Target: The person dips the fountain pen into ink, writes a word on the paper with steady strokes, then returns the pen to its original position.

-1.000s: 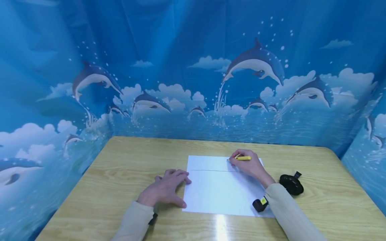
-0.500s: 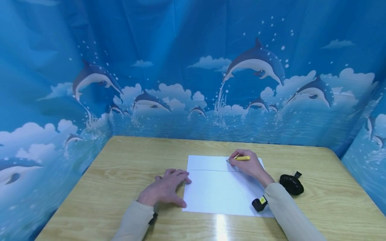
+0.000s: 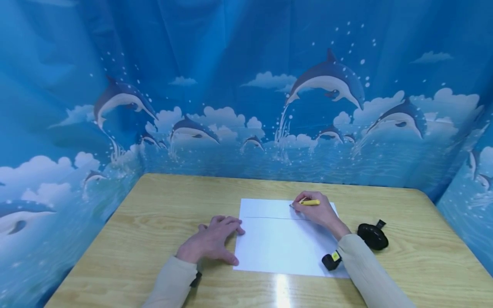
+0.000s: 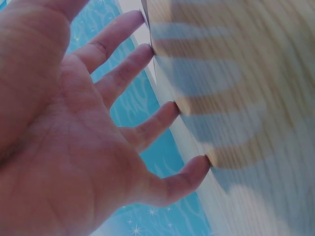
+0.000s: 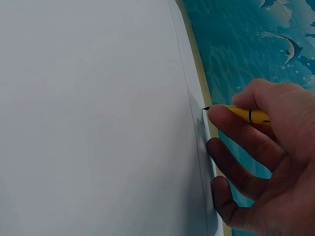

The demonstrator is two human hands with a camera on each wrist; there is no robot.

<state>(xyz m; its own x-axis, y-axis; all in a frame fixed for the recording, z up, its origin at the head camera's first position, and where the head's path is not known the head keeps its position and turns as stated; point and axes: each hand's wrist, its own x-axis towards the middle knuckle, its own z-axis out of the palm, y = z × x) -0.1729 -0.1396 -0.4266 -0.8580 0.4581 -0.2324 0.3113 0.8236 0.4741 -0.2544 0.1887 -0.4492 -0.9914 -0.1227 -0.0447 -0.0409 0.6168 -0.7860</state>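
A white sheet of paper (image 3: 277, 244) lies on the wooden table, with one thin dark line drawn across its upper part. My right hand (image 3: 313, 209) pinches a yellow pen (image 3: 312, 202), its dark tip close over the paper above that line. In the right wrist view the pen (image 5: 241, 113) sits between thumb and index finger, the other fingers curling loosely below. My left hand (image 3: 209, 241) rests spread at the sheet's left edge, thumb and fingertips at the border. The left wrist view shows the left hand (image 4: 98, 142) with fingertips down on the wood.
A black rounded object with a short tab (image 3: 372, 236) stands on the table right of the right forearm. A small black piece with a yellow label (image 3: 332, 260) is at the right wrist, overlapping the paper. A blue dolphin-print curtain (image 3: 231, 94) hangs behind the table (image 3: 161, 201).
The pen tip has shifted very slightly over the paper. Both hands and the sheet stay in nearly the same place.
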